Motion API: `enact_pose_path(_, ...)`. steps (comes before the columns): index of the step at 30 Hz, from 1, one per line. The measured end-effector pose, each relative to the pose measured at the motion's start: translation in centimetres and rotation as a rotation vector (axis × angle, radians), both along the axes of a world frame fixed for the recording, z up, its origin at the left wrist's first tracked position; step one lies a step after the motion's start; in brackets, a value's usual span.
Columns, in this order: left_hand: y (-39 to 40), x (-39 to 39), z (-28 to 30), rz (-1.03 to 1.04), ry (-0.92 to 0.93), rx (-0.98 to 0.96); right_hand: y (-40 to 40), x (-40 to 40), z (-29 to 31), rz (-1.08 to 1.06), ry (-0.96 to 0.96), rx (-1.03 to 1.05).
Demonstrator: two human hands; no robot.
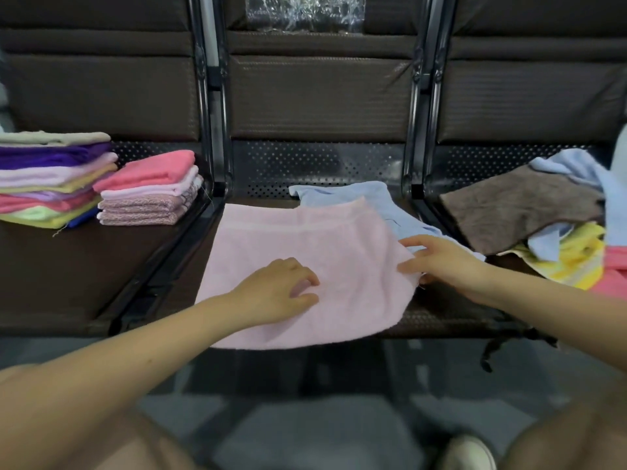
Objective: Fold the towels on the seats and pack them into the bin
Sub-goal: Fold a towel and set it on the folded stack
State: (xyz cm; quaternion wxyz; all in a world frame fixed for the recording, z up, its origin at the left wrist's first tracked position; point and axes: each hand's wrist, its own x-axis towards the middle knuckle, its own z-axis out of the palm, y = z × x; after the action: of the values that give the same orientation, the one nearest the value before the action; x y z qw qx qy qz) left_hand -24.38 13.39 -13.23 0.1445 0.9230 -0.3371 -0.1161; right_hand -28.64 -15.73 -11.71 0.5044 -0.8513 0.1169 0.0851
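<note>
A pale pink towel (288, 245) lies spread flat on the middle seat, its near edge hanging over the seat front. My left hand (281, 286) rests on its middle with loosely curled fingers. My right hand (441, 259) holds the towel's right edge, fingers on top and thumb under the cloth. A light blue towel (353, 195) lies partly under the pink one, behind and to the right. No bin is in view.
Two stacks of folded towels sit on the left seat: a tall mixed stack (51, 178) and a smaller pink stack (149, 191). A heap of unfolded towels (543, 218), brown, blue, yellow and pink, covers the right seat. Black metal armrests (217, 137) separate the seats.
</note>
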Motion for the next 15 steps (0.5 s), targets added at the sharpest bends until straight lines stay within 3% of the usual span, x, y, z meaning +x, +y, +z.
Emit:
enact_pose_path(4,-0.5,0.4,-0.1,0.009,-0.009,0.025,-0.3,-1.0,1.2,0.024,-0.049,-0.042)
enact_pose_path(9,-0.4,0.5,-0.4,-0.002,-0.026,0.041,-1.9,-3.0,2.1,0.318,0.154,-0.252)
enact_pose_path(12,-0.5,0.4,-0.5,-0.021,-0.064,0.057,-2.8,-3.1,1.5,0.329,0.015,-0.622)
enact_pose_path(15,-0.6,0.3,-0.4,-0.030,-0.062,0.057,-3.0,-3.3,0.2,0.337,-0.292,-0.895)
